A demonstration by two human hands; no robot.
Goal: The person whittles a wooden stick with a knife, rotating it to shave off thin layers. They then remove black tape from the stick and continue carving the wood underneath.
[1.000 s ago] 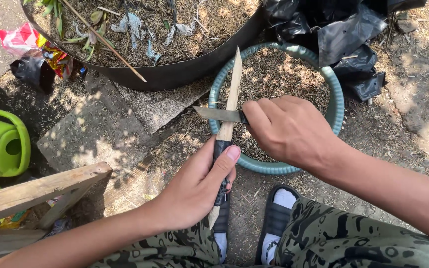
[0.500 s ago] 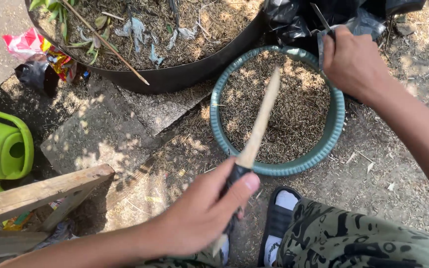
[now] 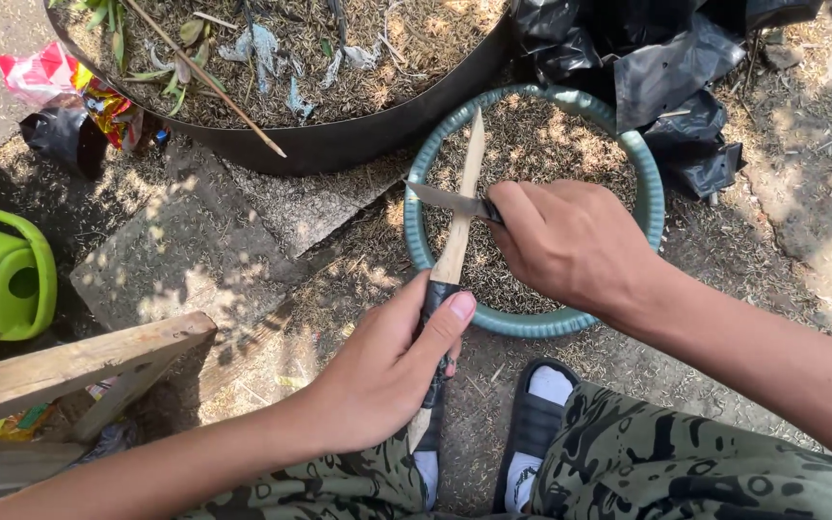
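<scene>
Head view: right hand [image 3: 575, 246], back from the 1 o'clock corner, now laying the knife [image 3: 450, 200] across the wooden stick [image 3: 461, 214] again, fingers clamped on the handle; whittling looking mid-course. Left hand [image 3: 392, 361] gripping the stick's black-wrapped part at 6 o'clock, fingers curled tight. Teal basin [image 3: 649, 183] under the blade holding fine dry chaff; black tub [image 3: 339, 144] at 12 o'clock holding chaff, leaves, twigs.
</scene>
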